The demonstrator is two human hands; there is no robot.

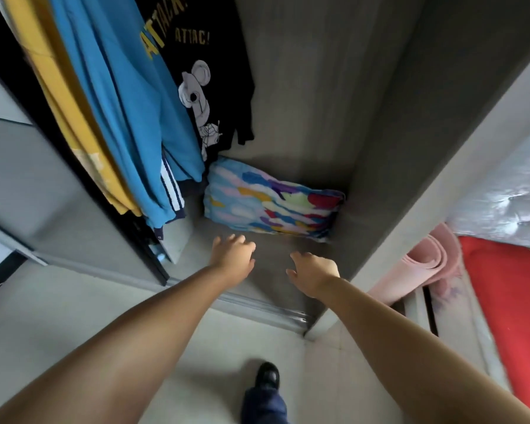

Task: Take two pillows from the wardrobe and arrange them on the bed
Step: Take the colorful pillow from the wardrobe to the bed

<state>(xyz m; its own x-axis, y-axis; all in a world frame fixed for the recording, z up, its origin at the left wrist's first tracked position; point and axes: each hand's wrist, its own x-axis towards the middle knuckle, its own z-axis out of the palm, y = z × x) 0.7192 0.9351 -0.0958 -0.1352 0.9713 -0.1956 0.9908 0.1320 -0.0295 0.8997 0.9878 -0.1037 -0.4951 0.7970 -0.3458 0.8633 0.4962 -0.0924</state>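
A multicoloured patchwork-print pillow point(273, 203) lies on the floor of the open grey wardrobe point(395, 148), against its back right corner. Only one pillow shows. My left hand point(234, 258) reaches in just short of the pillow's near edge, fingers loosely curled and holding nothing. My right hand point(314, 272) is stretched out a little lower and to the right, fingers spread and relaxed, also holding nothing. Neither hand touches the pillow. The red-covered bed point(508, 316) is at the right edge.
Hanging clothes fill the wardrobe's left: a yellow garment point(68, 111), a blue top point(129, 117) and a black printed T-shirt point(205, 87). A sliding door point(43, 194) stands at left. A rolled pink mat point(423, 264) leans beside the wardrobe's right wall. My foot point(266, 377) is on the pale floor.
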